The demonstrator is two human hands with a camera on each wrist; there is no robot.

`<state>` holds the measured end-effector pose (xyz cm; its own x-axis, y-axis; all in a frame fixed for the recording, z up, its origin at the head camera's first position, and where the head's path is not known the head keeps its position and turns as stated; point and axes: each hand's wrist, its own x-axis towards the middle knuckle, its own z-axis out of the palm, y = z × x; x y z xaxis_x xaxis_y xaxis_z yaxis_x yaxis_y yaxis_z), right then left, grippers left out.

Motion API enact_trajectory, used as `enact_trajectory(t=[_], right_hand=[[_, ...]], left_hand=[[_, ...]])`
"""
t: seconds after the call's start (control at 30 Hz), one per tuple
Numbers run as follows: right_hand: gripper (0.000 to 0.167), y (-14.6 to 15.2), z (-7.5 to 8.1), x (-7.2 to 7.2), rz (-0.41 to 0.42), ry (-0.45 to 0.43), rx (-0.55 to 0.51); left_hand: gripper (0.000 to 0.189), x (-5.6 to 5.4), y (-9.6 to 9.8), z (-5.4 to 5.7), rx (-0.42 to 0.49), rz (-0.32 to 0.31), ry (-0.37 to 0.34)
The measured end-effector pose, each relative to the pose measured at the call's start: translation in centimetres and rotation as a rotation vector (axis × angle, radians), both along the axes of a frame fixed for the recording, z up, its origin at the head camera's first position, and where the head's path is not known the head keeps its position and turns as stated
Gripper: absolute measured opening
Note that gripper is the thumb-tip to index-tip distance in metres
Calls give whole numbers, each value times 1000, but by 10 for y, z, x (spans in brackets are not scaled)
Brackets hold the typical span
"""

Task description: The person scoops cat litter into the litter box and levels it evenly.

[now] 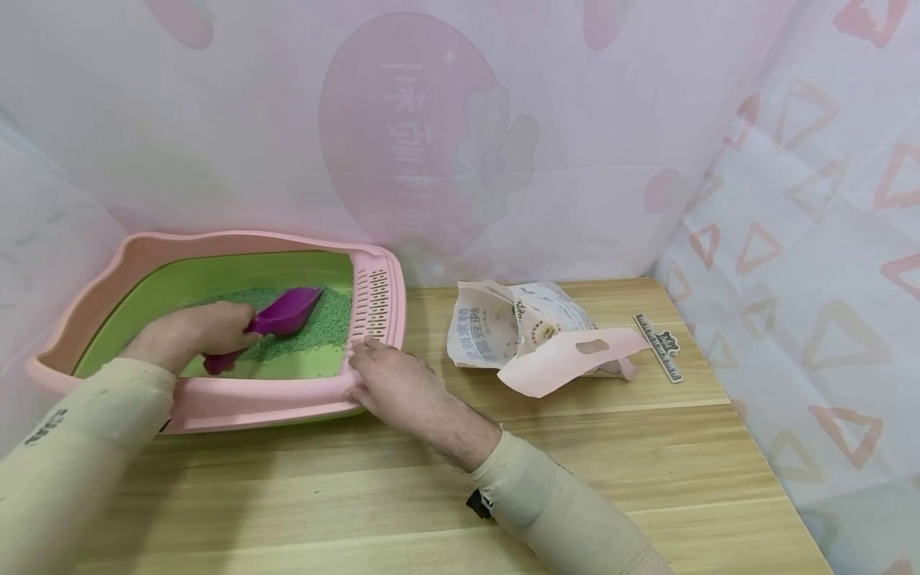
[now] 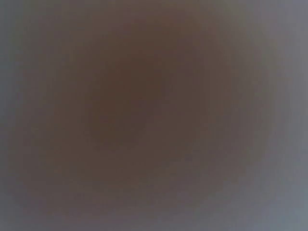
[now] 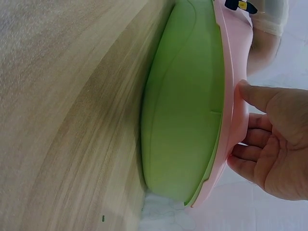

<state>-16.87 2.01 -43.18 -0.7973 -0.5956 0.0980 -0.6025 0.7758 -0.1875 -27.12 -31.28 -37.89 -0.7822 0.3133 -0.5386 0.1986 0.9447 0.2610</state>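
Note:
In the head view, my left hand [image 1: 204, 327] grips a purple litter scoop [image 1: 291, 310] inside the litter box. The scoop's blade points right, over green litter pellets [image 1: 323, 327], and its handle end sticks out below the hand. My right hand [image 1: 395, 383] holds the near right corner of the pink rim [image 1: 280, 393]. From the right wrist, the thumb [image 3: 257, 94] lies against the outside of this rim and the fingers reach over its top. Below the rim shows the green tub [image 3: 185, 106], standing on the table. The left wrist view is only a dark blur.
A slotted pink grid [image 1: 374, 299] forms the box's right side. To the right on the wooden table [image 1: 460, 479] lie an open, crumpled printed bag [image 1: 489, 327] with a pink handle flap [image 1: 546, 363] and a small cat-shaped ruler-like piece [image 1: 661, 347]. Patterned sheets hang behind and beside the table.

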Motion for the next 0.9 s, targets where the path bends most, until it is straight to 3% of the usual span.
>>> enact_trajectory(t=[0.5,0.9], right_hand=[[64,0,0,0,-4,-7,-3],[59,-2,-1,-2,-4,-14,5]], left_hand=[[22,-2,39,0,39,-70,-17],[25,3,33,-4,20,-186,51]])
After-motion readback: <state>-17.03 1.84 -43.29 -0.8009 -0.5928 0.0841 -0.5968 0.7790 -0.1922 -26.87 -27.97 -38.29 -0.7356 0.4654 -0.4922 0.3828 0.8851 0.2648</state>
